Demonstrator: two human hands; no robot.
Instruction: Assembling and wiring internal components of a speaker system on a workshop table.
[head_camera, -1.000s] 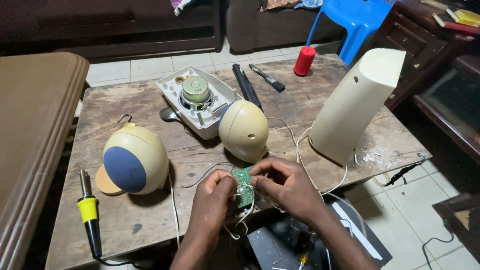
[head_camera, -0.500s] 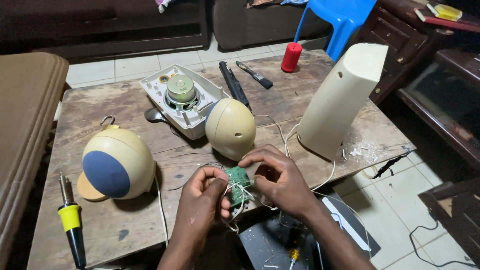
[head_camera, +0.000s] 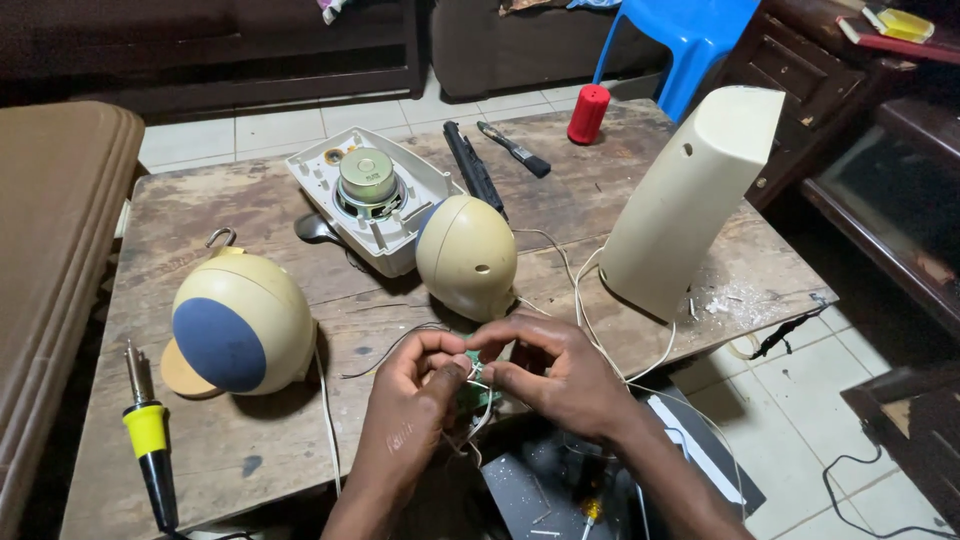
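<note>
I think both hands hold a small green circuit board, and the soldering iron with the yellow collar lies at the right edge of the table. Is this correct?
Not quite. The head view shows the soldering iron at the left edge of the table, not the right. Both the left hand and right hand do hold the green circuit board.

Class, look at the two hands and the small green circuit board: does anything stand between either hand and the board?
Nothing visible does. Both the left hand and right hand already pinch the green circuit board at the table's near edge; only its own thin white wires hang among the fingers.
</note>
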